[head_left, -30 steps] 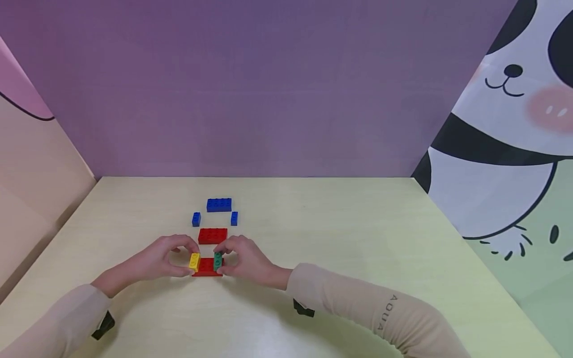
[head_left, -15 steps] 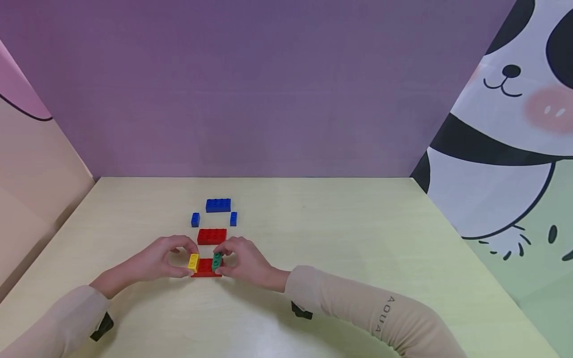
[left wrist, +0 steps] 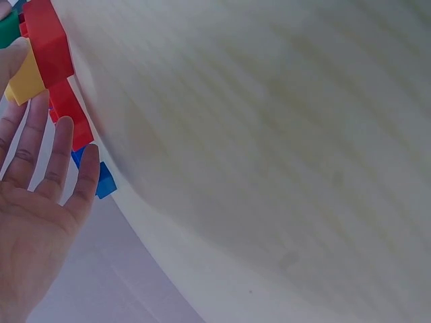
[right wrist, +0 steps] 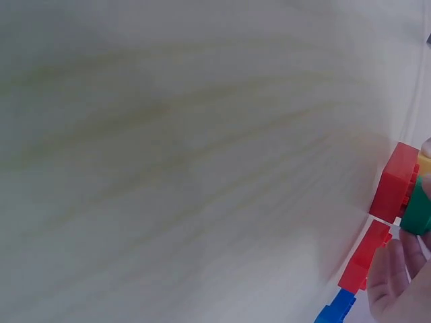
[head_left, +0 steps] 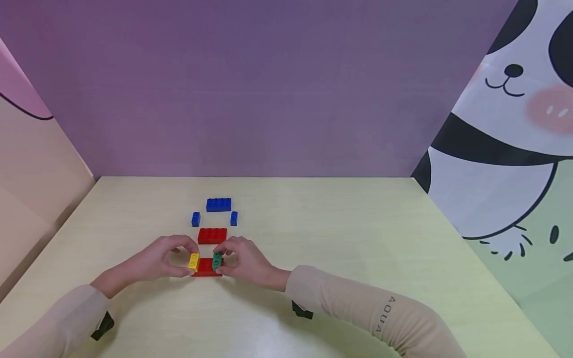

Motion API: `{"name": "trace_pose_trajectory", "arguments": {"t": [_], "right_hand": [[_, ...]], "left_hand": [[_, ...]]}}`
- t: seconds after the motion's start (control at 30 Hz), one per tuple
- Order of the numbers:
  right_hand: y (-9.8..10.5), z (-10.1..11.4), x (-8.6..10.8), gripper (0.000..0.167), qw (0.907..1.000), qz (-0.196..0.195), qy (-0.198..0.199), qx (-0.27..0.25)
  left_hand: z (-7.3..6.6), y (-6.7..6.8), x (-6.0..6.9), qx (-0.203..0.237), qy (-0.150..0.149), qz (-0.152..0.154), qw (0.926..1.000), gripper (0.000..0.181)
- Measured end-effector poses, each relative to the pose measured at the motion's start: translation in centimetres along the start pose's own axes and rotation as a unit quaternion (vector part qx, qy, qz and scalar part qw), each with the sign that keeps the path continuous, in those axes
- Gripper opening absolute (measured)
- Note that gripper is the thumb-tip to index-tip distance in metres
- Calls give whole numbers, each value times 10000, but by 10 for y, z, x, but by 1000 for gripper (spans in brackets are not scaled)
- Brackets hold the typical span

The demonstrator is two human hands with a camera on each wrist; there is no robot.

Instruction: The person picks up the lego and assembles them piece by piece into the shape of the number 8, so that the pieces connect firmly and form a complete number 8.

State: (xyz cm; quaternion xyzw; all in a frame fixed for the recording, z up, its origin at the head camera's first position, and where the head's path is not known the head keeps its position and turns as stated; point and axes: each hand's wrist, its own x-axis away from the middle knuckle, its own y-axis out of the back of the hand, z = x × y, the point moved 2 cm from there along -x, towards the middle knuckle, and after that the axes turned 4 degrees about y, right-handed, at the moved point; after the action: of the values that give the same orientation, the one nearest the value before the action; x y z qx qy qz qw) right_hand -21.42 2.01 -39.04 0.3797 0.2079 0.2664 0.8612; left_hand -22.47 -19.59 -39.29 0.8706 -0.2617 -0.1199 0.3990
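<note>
My left hand (head_left: 163, 259) pinches a small yellow toy brick (head_left: 194, 261) between thumb and fingers, over the left end of the nearest red brick (head_left: 206, 268). At that brick's other end, my right hand (head_left: 247, 263) pinches a narrow green brick (head_left: 217, 261). In the left wrist view the yellow brick (left wrist: 28, 75) is up against the red brick's studded side, the other fingers spread out. The green brick (right wrist: 417, 207) lies along the red brick's studs (right wrist: 396, 182) in the right wrist view. Whether either brick is fully pressed down, I cannot tell.
Just beyond the hands lies a second red brick (head_left: 212, 236). Behind it are two small blue bricks, one on the left (head_left: 196, 219) and one on the right (head_left: 234, 218), and a larger blue brick (head_left: 219, 205). All stand on a pale wooden table (head_left: 335, 238).
</note>
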Motion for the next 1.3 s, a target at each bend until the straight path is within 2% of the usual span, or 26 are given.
{"name": "trace_pose_trajectory", "arguments": {"t": [1.3], "right_hand": [[2,-1,-2,35,9993,-36,-290,232]], "left_hand": [[1,-1,0,-73,-14,-32,10000,39]]}}
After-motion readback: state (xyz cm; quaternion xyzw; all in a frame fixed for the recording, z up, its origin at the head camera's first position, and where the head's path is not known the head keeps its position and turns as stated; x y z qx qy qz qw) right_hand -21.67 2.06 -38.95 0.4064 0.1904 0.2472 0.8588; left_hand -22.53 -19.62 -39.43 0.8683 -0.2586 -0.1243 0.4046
